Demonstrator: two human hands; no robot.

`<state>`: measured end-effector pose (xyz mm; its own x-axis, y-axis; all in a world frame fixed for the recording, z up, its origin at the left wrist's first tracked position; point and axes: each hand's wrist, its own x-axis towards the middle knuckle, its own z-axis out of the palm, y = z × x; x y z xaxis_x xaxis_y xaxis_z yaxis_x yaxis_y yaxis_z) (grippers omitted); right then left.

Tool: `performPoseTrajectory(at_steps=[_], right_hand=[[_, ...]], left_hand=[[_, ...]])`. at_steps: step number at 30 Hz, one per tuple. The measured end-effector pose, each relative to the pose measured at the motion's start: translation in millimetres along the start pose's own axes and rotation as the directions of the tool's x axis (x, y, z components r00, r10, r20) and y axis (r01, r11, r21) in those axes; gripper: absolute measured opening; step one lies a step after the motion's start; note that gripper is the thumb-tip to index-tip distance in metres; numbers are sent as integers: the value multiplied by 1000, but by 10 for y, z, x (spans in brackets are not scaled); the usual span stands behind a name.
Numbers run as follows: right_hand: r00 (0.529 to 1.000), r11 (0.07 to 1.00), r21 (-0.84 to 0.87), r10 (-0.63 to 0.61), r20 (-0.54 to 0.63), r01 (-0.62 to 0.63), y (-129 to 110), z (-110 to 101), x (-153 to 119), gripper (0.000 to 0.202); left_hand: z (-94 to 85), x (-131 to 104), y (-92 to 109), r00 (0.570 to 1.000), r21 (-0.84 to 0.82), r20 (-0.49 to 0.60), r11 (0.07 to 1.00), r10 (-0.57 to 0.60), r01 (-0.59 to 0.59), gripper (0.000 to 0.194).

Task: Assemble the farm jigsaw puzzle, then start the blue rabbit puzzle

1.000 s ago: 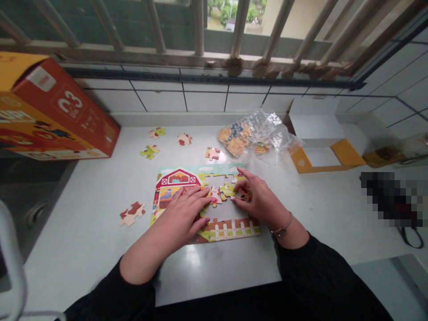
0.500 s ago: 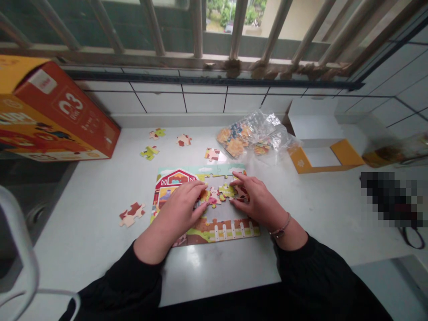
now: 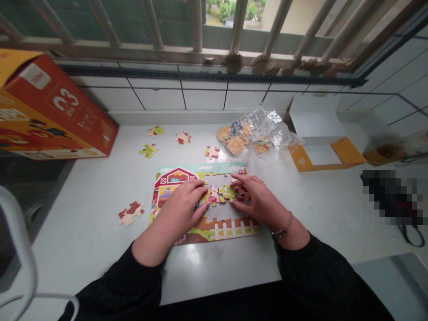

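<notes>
A farm jigsaw puzzle [image 3: 230, 225] with a red barn and a white fence lies partly assembled, its grey middle bare in places. Inside it, a cow-face piece [image 3: 213, 195] adjoins a green piece [image 3: 227, 192]. My left hand [image 3: 180, 203] rests over the barn side, thumb and fingers closed around the left edge of the cow-face piece. From the right, my right hand [image 3: 259, 198] grips a brown-spotted puzzle piece [image 3: 242, 191] between thumb and fingers, against the green piece. My palms hide parts of the puzzle.
Loose pieces lie around it: a brown-and-cream piece [image 3: 131, 213] at left and several behind, including a spotted piece [image 3: 212, 152]. A clear plastic bag [image 3: 257, 131] of pieces sits beside an open yellow box [image 3: 312, 167]. A large orange box [image 3: 67, 111] stands back left.
Both hands stay nearly in place, with the middle pieces sitting slightly closer together. The whole view has shifted a little.
</notes>
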<state>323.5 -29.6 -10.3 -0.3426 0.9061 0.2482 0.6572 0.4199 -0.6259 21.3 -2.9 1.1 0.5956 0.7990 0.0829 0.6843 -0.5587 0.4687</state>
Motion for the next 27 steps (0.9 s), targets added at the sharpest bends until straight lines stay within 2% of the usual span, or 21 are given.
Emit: performPoseTrajectory(at_steps=[6,11,17,22,27], right_hand=[[998,999,13,-53,33,52,-41,-58,-9,69],[996,996,32,-83,16,83,-56,-58,-6,68],[991,991,70,-112,-72,118,-100,-11,-22,58],[989,996,9,-87,-123,89,-84,34,67,47],[993,993,-73,-96,-70,91,-87,122,281,24]], left_hand=[[9,-8,-4,1000,13,-15,1000,4,-4,33],[-5,-17,25,998,-13,-38,999,51,-51,32],[-5,-24,125,989,-75,-104,990,108,-116,49],[33,-9,97,993,1,-120,1000,-21,21,48],[9,6,98,990,17,-114,996,-87,89,43]])
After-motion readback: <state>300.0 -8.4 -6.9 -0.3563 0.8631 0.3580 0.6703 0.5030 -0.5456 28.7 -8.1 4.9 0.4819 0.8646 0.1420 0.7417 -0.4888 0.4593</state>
